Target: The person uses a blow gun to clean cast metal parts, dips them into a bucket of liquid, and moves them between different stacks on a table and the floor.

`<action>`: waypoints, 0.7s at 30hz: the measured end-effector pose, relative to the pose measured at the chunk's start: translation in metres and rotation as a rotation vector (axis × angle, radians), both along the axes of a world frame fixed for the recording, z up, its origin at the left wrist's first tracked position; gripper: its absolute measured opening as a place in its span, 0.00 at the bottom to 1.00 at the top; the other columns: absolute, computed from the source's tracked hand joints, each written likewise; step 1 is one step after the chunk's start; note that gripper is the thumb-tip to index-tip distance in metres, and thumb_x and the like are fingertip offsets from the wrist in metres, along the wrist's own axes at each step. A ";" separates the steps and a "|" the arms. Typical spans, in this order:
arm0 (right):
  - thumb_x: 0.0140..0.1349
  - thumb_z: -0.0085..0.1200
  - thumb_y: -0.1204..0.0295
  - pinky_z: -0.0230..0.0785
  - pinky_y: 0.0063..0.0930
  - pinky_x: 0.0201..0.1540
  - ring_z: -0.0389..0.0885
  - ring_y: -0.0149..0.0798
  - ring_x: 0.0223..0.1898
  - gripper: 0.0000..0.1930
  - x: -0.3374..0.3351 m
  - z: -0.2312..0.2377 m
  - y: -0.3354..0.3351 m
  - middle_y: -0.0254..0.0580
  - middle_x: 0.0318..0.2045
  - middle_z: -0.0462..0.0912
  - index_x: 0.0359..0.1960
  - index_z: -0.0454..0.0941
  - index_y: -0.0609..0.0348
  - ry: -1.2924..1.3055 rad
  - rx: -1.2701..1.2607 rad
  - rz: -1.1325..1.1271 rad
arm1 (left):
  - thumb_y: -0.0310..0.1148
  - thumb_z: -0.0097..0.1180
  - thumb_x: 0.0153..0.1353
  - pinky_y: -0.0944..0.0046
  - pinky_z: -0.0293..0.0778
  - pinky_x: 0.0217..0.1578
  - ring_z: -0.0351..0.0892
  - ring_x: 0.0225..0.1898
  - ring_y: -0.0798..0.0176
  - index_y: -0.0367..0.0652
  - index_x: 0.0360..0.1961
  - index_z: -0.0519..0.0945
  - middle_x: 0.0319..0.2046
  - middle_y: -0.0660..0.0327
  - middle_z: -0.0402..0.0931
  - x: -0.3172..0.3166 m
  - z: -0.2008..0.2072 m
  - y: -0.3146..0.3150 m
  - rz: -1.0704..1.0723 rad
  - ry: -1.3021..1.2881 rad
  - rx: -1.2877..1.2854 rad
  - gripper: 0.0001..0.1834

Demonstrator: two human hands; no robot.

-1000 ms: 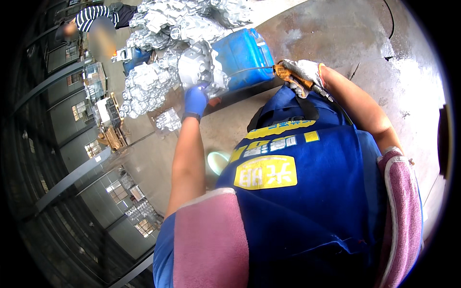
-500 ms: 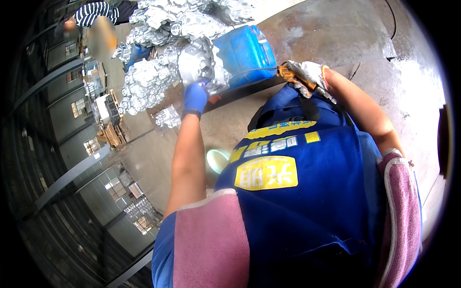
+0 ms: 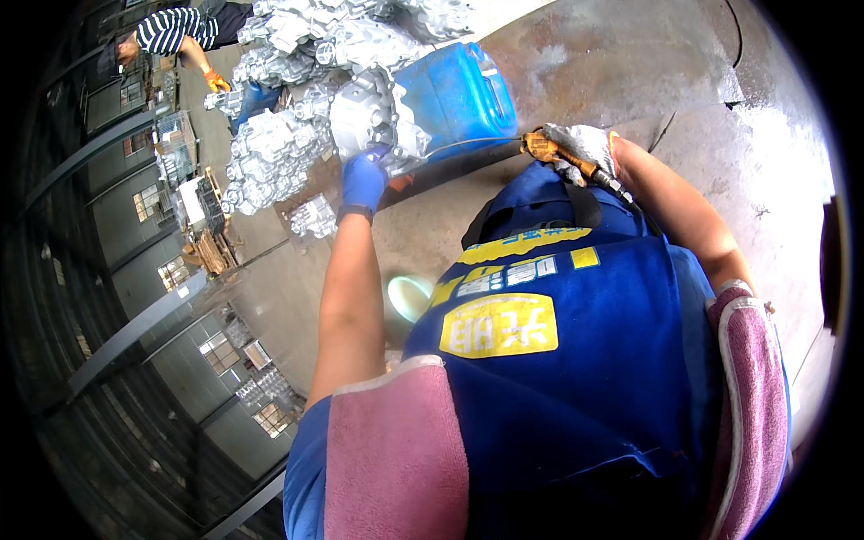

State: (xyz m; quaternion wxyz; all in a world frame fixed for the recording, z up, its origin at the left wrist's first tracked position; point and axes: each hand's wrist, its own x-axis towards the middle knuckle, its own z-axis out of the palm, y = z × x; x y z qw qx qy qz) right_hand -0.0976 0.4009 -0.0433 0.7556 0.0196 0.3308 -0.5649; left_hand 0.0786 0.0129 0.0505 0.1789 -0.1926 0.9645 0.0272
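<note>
My left hand (image 3: 365, 180), in a blue glove, grips the lower edge of a silvery bell-shaped metal casting (image 3: 362, 117); its fingertips are partly hidden by the part. The casting rests against a blue plastic jerrycan (image 3: 461, 94) lying on the worktable. In a white and grey glove, my right hand (image 3: 585, 148) is closed round an orange air blow gun (image 3: 543, 146), with a hose fitting at its rear. A long thin nozzle tube (image 3: 472, 140) runs from the gun past the jerrycan toward the casting.
Many similar castings (image 3: 279, 148) are heaped beyond and left of my left hand. The metal worktable (image 3: 603, 63) stretches to the right. At the upper left, a co-worker in a striped top (image 3: 175, 31) reaches an orange-gloved hand (image 3: 216, 81) to a casting. Wooden pallets (image 3: 211, 238) stand on the left.
The casting and my left hand have shifted slightly left. The blow gun has moved marginally, its nozzle still toward the casting. The co-worker's arm and orange glove have come into clear sight.
</note>
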 end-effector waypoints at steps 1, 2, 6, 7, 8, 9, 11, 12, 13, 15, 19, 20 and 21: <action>0.72 0.39 0.58 0.64 0.21 0.14 0.72 0.28 0.13 0.16 0.003 -0.001 -0.001 0.34 0.20 0.76 0.38 0.75 0.55 -0.034 0.012 -0.029 | 0.23 0.52 0.50 0.57 0.74 0.45 0.81 0.42 0.48 0.50 0.47 0.83 0.40 0.49 0.81 0.001 0.000 0.001 0.006 0.010 -0.001 0.21; 0.72 0.38 0.58 0.65 0.21 0.14 0.73 0.29 0.13 0.16 0.005 -0.002 -0.003 0.34 0.20 0.76 0.39 0.75 0.56 -0.068 0.024 -0.059 | 0.23 0.51 0.50 0.58 0.74 0.46 0.81 0.42 0.49 0.51 0.46 0.83 0.39 0.49 0.82 0.002 -0.001 0.003 0.012 0.020 -0.002 0.22; 0.73 0.37 0.58 0.67 0.20 0.14 0.75 0.30 0.15 0.17 -0.003 0.003 0.005 0.37 0.22 0.78 0.42 0.75 0.58 -0.003 -0.103 -0.042 | 0.22 0.51 0.50 0.58 0.74 0.46 0.81 0.42 0.49 0.50 0.47 0.83 0.40 0.49 0.81 0.001 0.008 0.008 0.059 -0.003 0.057 0.22; 0.73 0.37 0.57 0.67 0.20 0.14 0.76 0.30 0.15 0.19 0.001 -0.003 0.005 0.39 0.24 0.79 0.43 0.74 0.59 -0.176 -0.030 -0.146 | 0.22 0.51 0.50 0.59 0.74 0.46 0.81 0.42 0.49 0.50 0.47 0.83 0.40 0.49 0.81 0.006 0.005 0.003 0.068 0.044 0.104 0.22; 0.72 0.37 0.55 0.68 0.20 0.13 0.76 0.30 0.14 0.20 0.003 -0.005 0.002 0.39 0.24 0.79 0.42 0.74 0.59 -0.157 -0.036 -0.151 | 0.22 0.51 0.50 0.59 0.74 0.46 0.81 0.42 0.49 0.49 0.47 0.83 0.40 0.48 0.81 0.010 0.003 0.000 0.078 0.090 0.151 0.22; 0.71 0.38 0.53 0.69 0.19 0.12 0.75 0.30 0.13 0.21 0.003 -0.006 0.000 0.39 0.24 0.79 0.41 0.74 0.59 -0.137 -0.040 -0.153 | 0.21 0.51 0.50 0.59 0.75 0.46 0.82 0.42 0.49 0.49 0.47 0.83 0.40 0.48 0.81 0.014 -0.002 -0.002 0.152 0.090 0.185 0.22; 0.71 0.38 0.53 0.69 0.19 0.11 0.75 0.30 0.12 0.21 0.005 -0.008 -0.003 0.37 0.23 0.78 0.42 0.74 0.58 -0.115 0.012 -0.165 | 0.21 0.52 0.50 0.59 0.75 0.45 0.82 0.41 0.50 0.47 0.47 0.83 0.40 0.49 0.82 0.021 -0.011 -0.006 0.325 0.104 0.275 0.22; 0.72 0.37 0.53 0.68 0.19 0.11 0.75 0.30 0.13 0.21 0.005 -0.009 -0.004 0.38 0.23 0.78 0.43 0.74 0.58 -0.140 0.003 -0.161 | 0.21 0.53 0.50 0.60 0.75 0.45 0.82 0.40 0.51 0.46 0.47 0.83 0.40 0.49 0.82 0.025 -0.015 -0.009 0.426 0.123 0.326 0.21; 0.72 0.36 0.53 0.67 0.20 0.11 0.74 0.31 0.13 0.21 0.004 -0.010 -0.005 0.39 0.22 0.78 0.43 0.73 0.59 -0.166 -0.007 -0.156 | 0.21 0.55 0.50 0.59 0.75 0.45 0.82 0.40 0.52 0.45 0.47 0.83 0.40 0.50 0.82 0.029 -0.018 -0.012 0.551 0.158 0.399 0.20; 0.73 0.35 0.54 0.66 0.21 0.11 0.74 0.32 0.13 0.21 0.003 -0.015 -0.008 0.40 0.22 0.77 0.44 0.73 0.59 -0.184 -0.042 -0.145 | 0.24 0.55 0.53 0.62 0.70 0.36 0.76 0.32 0.60 0.44 0.46 0.83 0.32 0.56 0.79 0.037 -0.022 -0.016 0.569 0.220 0.469 0.17; 0.73 0.35 0.54 0.66 0.22 0.11 0.74 0.32 0.12 0.21 0.005 -0.016 -0.016 0.40 0.22 0.77 0.43 0.73 0.58 -0.124 -0.032 -0.131 | 0.28 0.51 0.60 0.68 0.63 0.19 0.65 0.16 0.72 0.45 0.44 0.84 0.18 0.67 0.71 0.026 -0.010 0.009 0.423 0.236 0.458 0.14; 0.73 0.35 0.54 0.66 0.21 0.11 0.74 0.32 0.12 0.20 0.004 -0.011 -0.016 0.40 0.22 0.77 0.43 0.73 0.58 -0.099 -0.004 -0.125 | 0.27 0.51 0.59 0.67 0.64 0.20 0.66 0.17 0.70 0.45 0.44 0.84 0.18 0.66 0.72 0.021 -0.002 0.022 0.423 0.224 0.446 0.14; 0.73 0.36 0.56 0.65 0.21 0.10 0.73 0.33 0.12 0.20 0.004 -0.015 -0.021 0.40 0.23 0.78 0.43 0.74 0.58 -0.200 0.029 -0.119 | 0.27 0.51 0.59 0.66 0.65 0.21 0.67 0.17 0.69 0.45 0.44 0.84 0.19 0.64 0.73 0.016 0.007 0.032 0.420 0.216 0.430 0.15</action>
